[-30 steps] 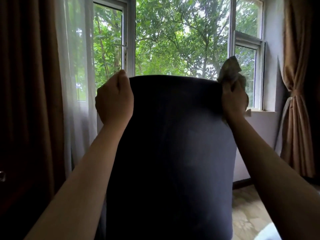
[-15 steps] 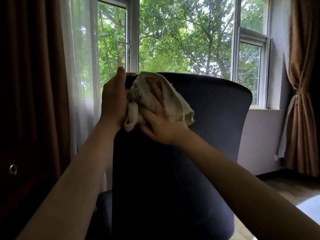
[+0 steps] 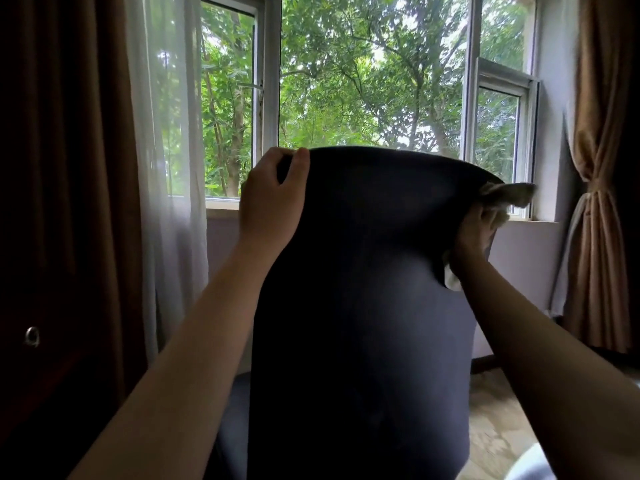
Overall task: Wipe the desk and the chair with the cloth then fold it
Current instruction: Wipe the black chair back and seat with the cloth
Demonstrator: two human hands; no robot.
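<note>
Wiping the chair back, pass along the rim. The chair [image 3: 360,289] fills the centre of the frame with its dark back towards me and the window [image 3: 374,81] behind it. At the upper left corner of the back, the left hand [image 3: 273,199] grips the rim, thumb on the near face and fingers curled over the top edge. Right of centre, the right hand [image 3: 476,233] clutches the cloth [image 3: 509,195] against the back's right edge. A bunched end of the cloth sticks out past that edge, and a pale corner shows under the wrist. I cannot tell how the right fingers lie inside the bunch.

Change: half a second ago the cloth sat at the upper left, just beside the left hand. Now it is at the far right end of the rim, where it also was a full second ago. I read this as a to-and-fro stroke along the top of the back, with the left hand steady as a brace. I judge the chair step under way and the folding still to come.
</note>
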